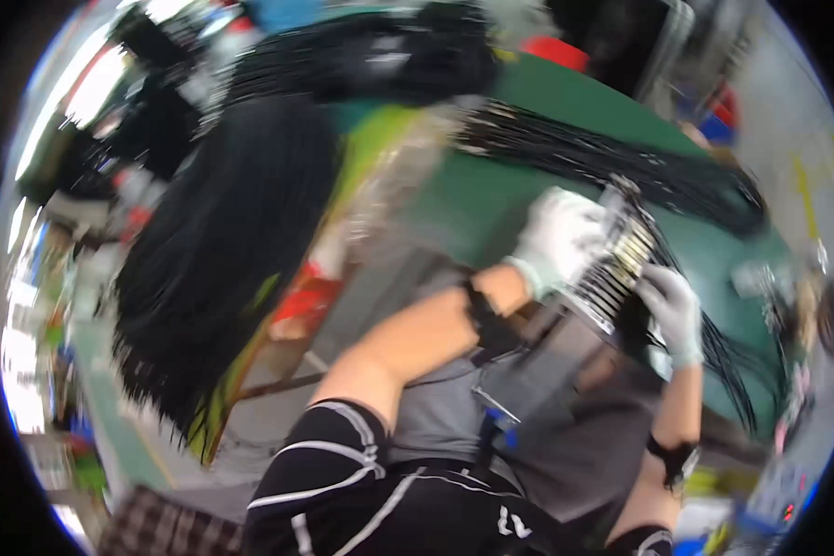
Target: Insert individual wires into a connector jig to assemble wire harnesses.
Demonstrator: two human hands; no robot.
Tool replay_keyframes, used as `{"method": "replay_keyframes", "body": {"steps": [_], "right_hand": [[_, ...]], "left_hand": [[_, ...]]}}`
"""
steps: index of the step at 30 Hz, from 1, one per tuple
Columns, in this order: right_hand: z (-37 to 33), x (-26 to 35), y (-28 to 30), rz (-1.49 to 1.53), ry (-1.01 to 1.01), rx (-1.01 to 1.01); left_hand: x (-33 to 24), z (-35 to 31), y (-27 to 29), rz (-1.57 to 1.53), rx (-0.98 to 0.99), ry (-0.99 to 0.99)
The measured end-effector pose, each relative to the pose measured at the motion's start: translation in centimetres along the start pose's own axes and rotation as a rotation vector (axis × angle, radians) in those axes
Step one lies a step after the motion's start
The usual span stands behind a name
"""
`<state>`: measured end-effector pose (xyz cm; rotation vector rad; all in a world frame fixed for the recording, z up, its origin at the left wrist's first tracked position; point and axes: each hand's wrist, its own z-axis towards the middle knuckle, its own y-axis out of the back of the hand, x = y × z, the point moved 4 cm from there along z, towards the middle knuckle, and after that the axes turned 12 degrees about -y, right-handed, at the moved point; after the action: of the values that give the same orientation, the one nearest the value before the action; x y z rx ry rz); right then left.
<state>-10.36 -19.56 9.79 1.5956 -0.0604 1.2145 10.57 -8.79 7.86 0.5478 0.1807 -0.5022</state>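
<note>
A slotted holder (610, 281) with a row of dark strips and pale cable ends lies between my hands at the table's near edge. My left hand (565, 234), in a white glove, is at its left side with fingers bent and pressed together. At the right side, my right hand (672, 310), also gloved, has its fingers bunched close to the row. Blur hides what either hand pinches. Thin black cables (727, 361) trail from the holder down the right of the table.
A long bundle of black cables (612, 159) lies on the green table (473, 199) beyond my hands. At left, a large heap of black cables (232, 232) rests on a stand; another black bundle (371, 60) lies behind. A red object (556, 54) sits at the far edge.
</note>
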Motion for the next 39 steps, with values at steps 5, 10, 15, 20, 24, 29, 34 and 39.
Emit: {"method": "replay_keyframes", "body": {"steps": [5, 10, 15, 20, 24, 29, 34, 39], "right_hand": [[0.0, 0.5, 1.0, -0.210, 0.236, -0.099], [-0.7, -0.1, 1.6, -0.392, 0.197, -0.212], [-0.8, 0.1, 0.8, -0.468, 0.255, -0.217], [-1.0, 0.3, 0.7, -0.526, 0.272, -0.227], [-0.9, 0.6, 0.0, -0.512, 0.280, -0.218], [-0.3, 1.1, -0.5, -0.498, 0.282, -0.198], [0.4, 1.6, 1.6, -0.396, 0.191, -0.336], [-0.1, 0.2, 1.3, 0.005, 0.215, -0.546]], "left_hand": [[-0.1, 0.3, -1.5, 0.038, 0.172, 0.060], [0.1, -0.5, -2.1, -0.048, 0.176, 0.201], [0.0, -1.1, -2.2, -0.125, 0.190, 0.247], [0.2, -1.2, -2.0, -0.146, 0.206, 0.269], [0.7, -1.5, -2.2, -0.171, 0.307, 0.351], [-1.8, -0.4, -2.6, 0.014, 0.385, -0.002], [-3.1, 0.8, -3.2, 0.082, 0.475, -0.152], [0.1, -1.9, -4.6, 0.004, 0.582, -0.219]]}}
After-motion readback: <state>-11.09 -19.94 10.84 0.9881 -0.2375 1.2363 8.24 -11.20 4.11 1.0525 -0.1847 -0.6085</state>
